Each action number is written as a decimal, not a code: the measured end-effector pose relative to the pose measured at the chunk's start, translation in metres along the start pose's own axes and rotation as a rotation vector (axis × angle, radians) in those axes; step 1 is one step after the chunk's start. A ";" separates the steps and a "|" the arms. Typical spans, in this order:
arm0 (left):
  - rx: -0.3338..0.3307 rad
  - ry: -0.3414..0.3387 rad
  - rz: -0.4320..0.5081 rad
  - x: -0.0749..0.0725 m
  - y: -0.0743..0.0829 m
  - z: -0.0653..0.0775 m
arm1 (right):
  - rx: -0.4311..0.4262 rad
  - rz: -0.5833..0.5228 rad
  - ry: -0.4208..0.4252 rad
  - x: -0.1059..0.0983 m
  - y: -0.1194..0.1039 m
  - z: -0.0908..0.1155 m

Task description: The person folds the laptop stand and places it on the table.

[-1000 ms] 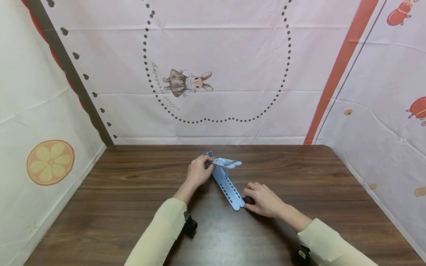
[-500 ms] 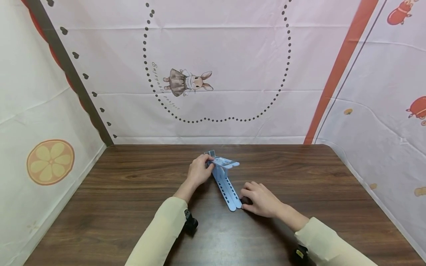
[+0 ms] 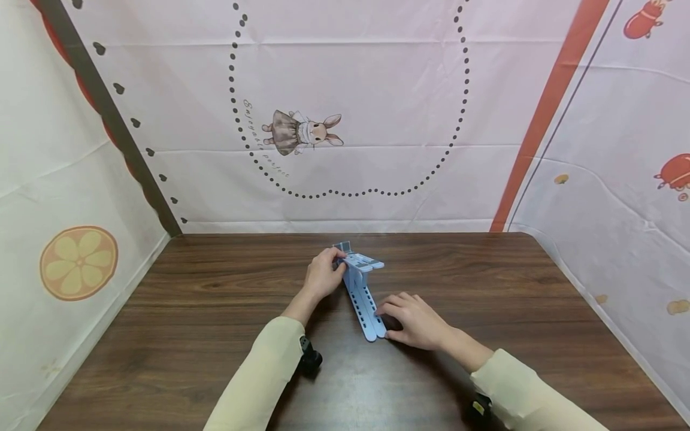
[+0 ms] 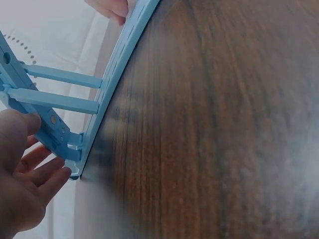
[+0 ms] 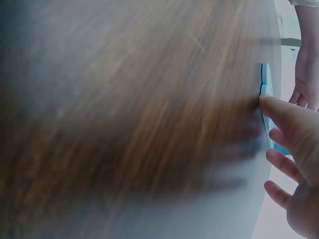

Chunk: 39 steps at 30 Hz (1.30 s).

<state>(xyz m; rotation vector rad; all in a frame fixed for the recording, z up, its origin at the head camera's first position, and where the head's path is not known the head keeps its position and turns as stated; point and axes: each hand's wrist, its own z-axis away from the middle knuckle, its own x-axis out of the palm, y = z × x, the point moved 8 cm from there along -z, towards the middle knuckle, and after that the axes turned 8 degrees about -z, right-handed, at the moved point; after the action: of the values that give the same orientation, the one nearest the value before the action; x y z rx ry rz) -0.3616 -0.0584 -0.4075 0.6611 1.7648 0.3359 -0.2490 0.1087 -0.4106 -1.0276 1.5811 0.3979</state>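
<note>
A light blue folding stand (image 3: 365,311) rests on the table, its slotted base pointing toward the near side. Two struts (image 4: 60,100) hold its upper plate (image 3: 362,261) tilted above that base. My left hand (image 3: 321,275) grips the plate at the hinge end, thumb on one side and fingers on the other in the left wrist view. At the base's near end, my right hand (image 3: 416,321) touches the edge with its thumb (image 5: 279,107). The right index fingertip lies against the base's right side, and the other fingers are loosely bent.
The dark wood-grain table (image 3: 215,281) extends around the stand. A printed cloth (image 3: 377,120) hangs behind it and along both sides. Each forearm wears a small black camera (image 3: 309,357) near the cuff.
The near end of the base has swung left, and my right hand has moved left with it. The right index finger has come onto the base's side. My left hand keeps its grip.
</note>
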 end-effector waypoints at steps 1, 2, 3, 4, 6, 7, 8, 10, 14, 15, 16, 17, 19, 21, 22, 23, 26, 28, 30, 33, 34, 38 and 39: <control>-0.003 0.000 0.005 0.001 0.000 0.000 | -0.001 -0.009 -0.005 0.001 0.000 0.000; -0.004 -0.001 0.010 0.001 0.000 -0.001 | -0.007 -0.015 -0.005 0.001 -0.001 -0.001; -0.006 -0.003 0.018 0.002 0.000 -0.001 | -0.009 -0.022 -0.006 0.001 -0.002 -0.001; -0.009 -0.005 0.026 0.002 -0.001 -0.001 | -0.011 -0.024 -0.007 0.001 -0.002 -0.002; -0.015 -0.012 0.050 0.003 -0.001 -0.002 | -0.019 -0.022 -0.005 0.002 -0.003 -0.003; -0.017 -0.017 0.062 0.004 -0.001 -0.002 | -0.021 -0.021 -0.005 0.002 -0.003 -0.003; -0.018 -0.023 0.073 0.005 -0.002 -0.003 | -0.021 -0.019 -0.004 0.002 -0.004 -0.004; -0.023 -0.033 0.097 0.007 -0.002 -0.004 | -0.015 -0.016 -0.010 0.003 -0.004 -0.005; -0.033 -0.058 0.138 0.010 -0.004 -0.006 | -0.002 -0.007 -0.019 0.005 -0.004 -0.006; -0.034 -0.061 0.147 0.010 -0.004 -0.006 | 0.003 -0.005 -0.021 0.005 -0.004 -0.007; -0.034 -0.066 0.152 0.011 -0.004 -0.007 | 0.006 -0.004 -0.021 0.005 -0.005 -0.007; -0.035 -0.071 0.159 0.012 -0.004 -0.008 | 0.009 -0.004 -0.020 0.006 -0.005 -0.007; -0.036 -0.078 0.165 0.013 -0.004 -0.009 | 0.012 -0.002 -0.016 0.006 -0.005 -0.008; -0.033 -0.080 0.169 0.014 -0.004 -0.010 | 0.011 0.003 -0.010 0.007 -0.006 -0.009; -0.035 -0.083 0.174 0.014 -0.004 -0.011 | 0.010 0.006 -0.007 0.007 -0.006 -0.009; -0.038 -0.087 0.180 0.015 -0.004 -0.011 | 0.009 0.008 -0.005 0.007 -0.006 -0.009; -0.047 -0.098 0.194 0.016 -0.004 -0.012 | 0.012 0.014 -0.002 0.008 -0.007 -0.010; -0.053 -0.105 0.198 0.017 -0.004 -0.012 | 0.017 0.016 -0.002 0.009 -0.007 -0.011; -0.056 -0.113 0.195 0.018 -0.004 -0.013 | 0.020 0.016 0.000 0.009 -0.008 -0.012; -0.050 -0.116 0.192 0.018 -0.005 -0.014 | 0.026 0.018 0.002 0.009 -0.009 -0.013; -0.047 -0.116 0.192 0.018 -0.005 -0.014 | 0.029 0.016 0.003 0.009 -0.009 -0.013; -0.044 -0.113 0.203 0.019 -0.005 -0.015 | 0.033 0.018 0.009 0.010 -0.011 -0.014; -0.044 -0.112 0.208 0.019 -0.005 -0.015 | 0.033 0.018 0.012 0.010 -0.011 -0.015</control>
<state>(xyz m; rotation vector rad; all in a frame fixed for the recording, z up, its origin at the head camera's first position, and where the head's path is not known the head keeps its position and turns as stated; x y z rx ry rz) -0.3801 -0.0496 -0.4212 0.8184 1.5812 0.4697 -0.2491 0.0879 -0.4121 -0.9923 1.6039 0.3772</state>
